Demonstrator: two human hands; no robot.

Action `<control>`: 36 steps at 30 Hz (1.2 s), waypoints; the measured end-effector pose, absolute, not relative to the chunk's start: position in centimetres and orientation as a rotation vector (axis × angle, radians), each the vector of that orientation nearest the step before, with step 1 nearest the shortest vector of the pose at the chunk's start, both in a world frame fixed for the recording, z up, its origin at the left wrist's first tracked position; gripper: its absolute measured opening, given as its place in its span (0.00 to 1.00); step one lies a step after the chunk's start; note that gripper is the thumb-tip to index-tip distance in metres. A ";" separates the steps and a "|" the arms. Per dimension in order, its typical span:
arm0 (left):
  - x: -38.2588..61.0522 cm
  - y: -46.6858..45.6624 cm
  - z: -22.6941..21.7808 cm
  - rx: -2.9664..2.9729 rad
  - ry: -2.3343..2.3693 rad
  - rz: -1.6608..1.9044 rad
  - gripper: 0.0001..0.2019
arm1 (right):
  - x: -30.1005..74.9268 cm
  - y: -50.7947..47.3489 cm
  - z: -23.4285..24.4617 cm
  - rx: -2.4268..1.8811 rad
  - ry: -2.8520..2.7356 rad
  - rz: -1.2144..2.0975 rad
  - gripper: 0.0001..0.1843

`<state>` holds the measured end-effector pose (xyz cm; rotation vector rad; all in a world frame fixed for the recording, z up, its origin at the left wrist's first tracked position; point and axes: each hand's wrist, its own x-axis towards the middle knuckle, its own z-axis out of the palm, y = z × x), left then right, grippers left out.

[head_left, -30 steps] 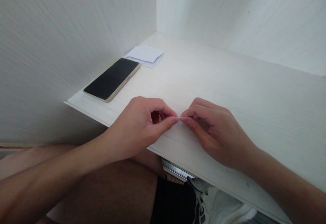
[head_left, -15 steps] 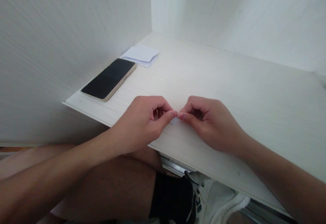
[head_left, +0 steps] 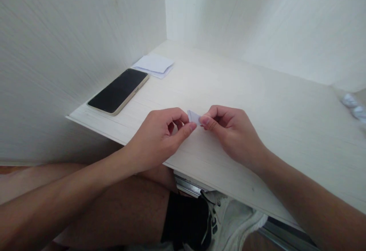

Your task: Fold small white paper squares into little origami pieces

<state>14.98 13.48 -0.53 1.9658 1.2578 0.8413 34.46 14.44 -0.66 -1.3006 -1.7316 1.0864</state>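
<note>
My left hand (head_left: 160,136) and my right hand (head_left: 228,131) meet fingertip to fingertip just above the white desk (head_left: 257,102). Between them is a small folded piece of white paper (head_left: 194,116). Thumb and forefinger of each hand are pinched on it, the other fingers curled in. The paper's top edge sticks up above the fingertips; its lower part is hidden by them.
A black phone (head_left: 118,90) lies face up by the left wall. Behind it sits a small stack of white paper sheets (head_left: 153,65). Blurred white objects (head_left: 353,106) show at the right edge. Walls close in the desk at left and back. My knees are under the front edge.
The pinched paper has come up a little and now shows above the fingertips. Both hands shifted slightly up and away from me; the view drifted to the right.
</note>
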 end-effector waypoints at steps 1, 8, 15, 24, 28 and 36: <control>15.1 13.5 -0.6 1.948 1.270 0.858 0.12 | 34.5 14.4 -0.8 -1.287 -1.712 1.099 0.15; 15.2 13.4 -0.3 1.852 1.208 0.782 0.13 | 34.7 14.2 -1.2 -1.175 -1.717 1.130 0.11; 15.5 13.3 -0.3 1.536 0.961 0.954 0.08 | 35.3 14.2 -0.8 -1.062 -1.386 1.486 0.14; 16.0 13.6 -0.9 1.217 0.765 1.026 0.12 | 35.2 13.9 -1.4 -1.017 -1.302 1.534 0.15; 15.9 13.6 -1.2 1.232 0.791 1.057 0.13 | 35.3 13.9 -1.5 -1.036 -1.387 1.441 0.13; 15.9 13.3 -1.2 1.264 0.832 1.097 0.11 | 35.6 14.0 -1.1 -1.002 -1.405 1.570 0.13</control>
